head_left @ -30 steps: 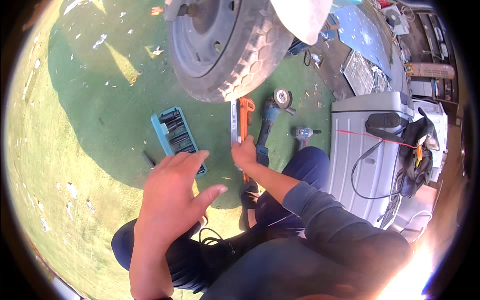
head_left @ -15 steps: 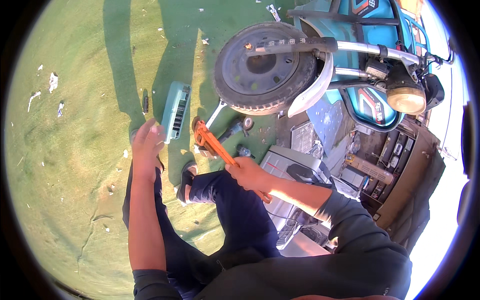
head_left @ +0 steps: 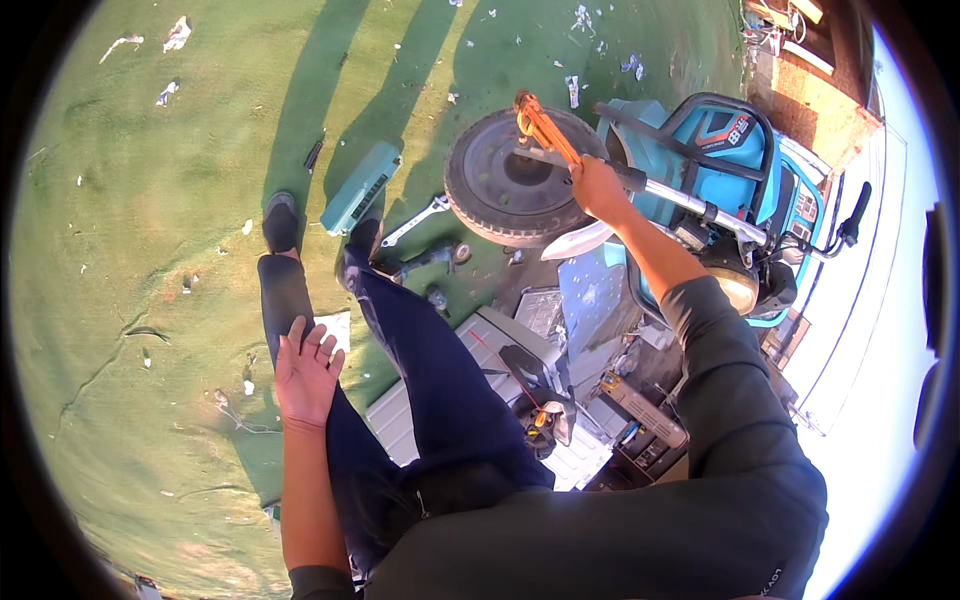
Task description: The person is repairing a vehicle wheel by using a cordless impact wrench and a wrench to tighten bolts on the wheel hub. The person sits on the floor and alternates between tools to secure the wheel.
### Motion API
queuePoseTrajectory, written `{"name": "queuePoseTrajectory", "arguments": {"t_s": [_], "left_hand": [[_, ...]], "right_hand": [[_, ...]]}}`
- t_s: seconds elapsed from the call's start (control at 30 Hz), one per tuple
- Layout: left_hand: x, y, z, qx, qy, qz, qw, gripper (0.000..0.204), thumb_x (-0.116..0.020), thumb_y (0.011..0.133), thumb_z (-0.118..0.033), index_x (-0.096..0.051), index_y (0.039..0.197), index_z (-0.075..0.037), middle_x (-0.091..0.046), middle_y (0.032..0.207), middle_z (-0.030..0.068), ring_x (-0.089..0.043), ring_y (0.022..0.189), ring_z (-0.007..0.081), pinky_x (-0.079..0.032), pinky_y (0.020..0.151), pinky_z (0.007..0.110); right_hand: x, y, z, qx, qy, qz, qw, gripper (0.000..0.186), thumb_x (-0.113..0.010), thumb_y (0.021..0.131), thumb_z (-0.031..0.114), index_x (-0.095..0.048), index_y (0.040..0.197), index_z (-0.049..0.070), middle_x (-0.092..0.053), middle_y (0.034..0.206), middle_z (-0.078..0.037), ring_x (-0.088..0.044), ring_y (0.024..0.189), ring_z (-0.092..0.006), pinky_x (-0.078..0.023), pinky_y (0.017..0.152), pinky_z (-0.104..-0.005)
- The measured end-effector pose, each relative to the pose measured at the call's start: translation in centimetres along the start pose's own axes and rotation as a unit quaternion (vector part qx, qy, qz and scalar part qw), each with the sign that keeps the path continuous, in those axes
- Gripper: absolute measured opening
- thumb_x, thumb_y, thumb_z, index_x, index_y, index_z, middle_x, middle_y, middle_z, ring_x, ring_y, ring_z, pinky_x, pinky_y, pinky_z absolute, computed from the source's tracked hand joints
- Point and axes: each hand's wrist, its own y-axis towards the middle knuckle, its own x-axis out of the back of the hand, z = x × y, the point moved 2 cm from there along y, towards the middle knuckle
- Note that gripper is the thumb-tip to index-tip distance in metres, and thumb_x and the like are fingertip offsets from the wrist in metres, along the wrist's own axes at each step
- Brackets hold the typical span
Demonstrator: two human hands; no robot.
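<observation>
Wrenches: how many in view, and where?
2: an orange pipe wrench in the right hand, and a silver wrench on the green ground beside the wheel. More could be hidden.

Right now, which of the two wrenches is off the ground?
The orange wrench, in the grip of the right hand; the silver wrench, by contrast, lies on the green ground.

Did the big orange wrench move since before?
Yes. The orange wrench went up, away from the silver wrench it lay beside; the right hand now holds it in front of the wheel in this view.
</observation>
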Motion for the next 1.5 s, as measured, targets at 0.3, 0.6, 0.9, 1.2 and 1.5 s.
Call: {"name": "queuePoseTrajectory", "arguments": {"t_s": [0.3,0.6,0.9,1.2,1.5], "left_hand": [[1.9,-1.9,6.3,-0.05,-0.044,-0.048,0.997,0.055,-0.05,0.106,-0.044,-0.043,0.148,-0.01,-0.063,0.121,0.0079,-0.061,0.107,0.0218,-0.051,0.095,0.041],[4.3,-1.9,11.5,-0.083,-0.069,-0.091,0.99,0.053,-0.054,0.105,-0.041,-0.044,0.148,-0.01,-0.063,0.118,0.0069,-0.062,0.104,0.02,-0.052,0.095,0.039],[2.8,-0.2,12.0,-0.063,-0.012,-0.106,0.992,0.051,-0.051,0.106,-0.043,-0.046,0.148,-0.014,-0.064,0.119,0.0035,-0.061,0.106,0.0178,-0.05,0.097,0.038],[2.4,-0.8,10.5,-0.077,-0.059,-0.074,0.993,0.048,-0.05,0.107,-0.04,-0.046,0.146,-0.012,-0.065,0.119,0.0045,-0.062,0.106,0.0181,-0.052,0.097,0.039],[2.5,-0.6,10.1,-0.064,-0.011,-0.11,0.992,0.055,-0.052,0.105,-0.042,-0.041,0.15,-0.011,-0.061,0.119,0.0056,-0.059,0.105,0.0186,-0.049,0.098,0.038]], "right_hand": [[-1.0,4.3,-0.5,0.057,-0.143,0.084,0.984,0.027,-0.056,0.097,0.022,-0.066,0.102,-0.002,-0.07,0.097,-0.029,-0.067,0.096,-0.0477,-0.054,0.084,-0.0535],[6.6,8.8,6.9,0.09,-0.127,-0.012,0.988,0.037,-0.051,0.1,0.029,-0.07,0.1,-0.002,-0.07,0.091,-0.026,-0.067,0.09,-0.0469,-0.056,0.08,-0.0518],[10.9,6.1,11.1,0.22,0.049,-0.169,0.96,0.032,-0.051,0.104,0.032,-0.052,0.106,0.0,-0.067,0.081,-0.026,-0.065,0.079,-0.0485,-0.051,0.072,-0.0556],[7.5,8.6,3.5,0.066,-0.059,0.033,0.995,0.041,-0.053,0.101,0.034,-0.067,0.096,-0.005,-0.069,0.091,-0.027,-0.067,0.091,-0.0457,-0.053,0.083,-0.052],[14.9,5.0,13.1,0.218,0.11,-0.229,0.942,0.035,-0.049,0.105,0.033,-0.054,0.102,-0.001,-0.065,0.085,-0.028,-0.063,0.08,-0.0475,-0.05,0.071,-0.0527]]}}
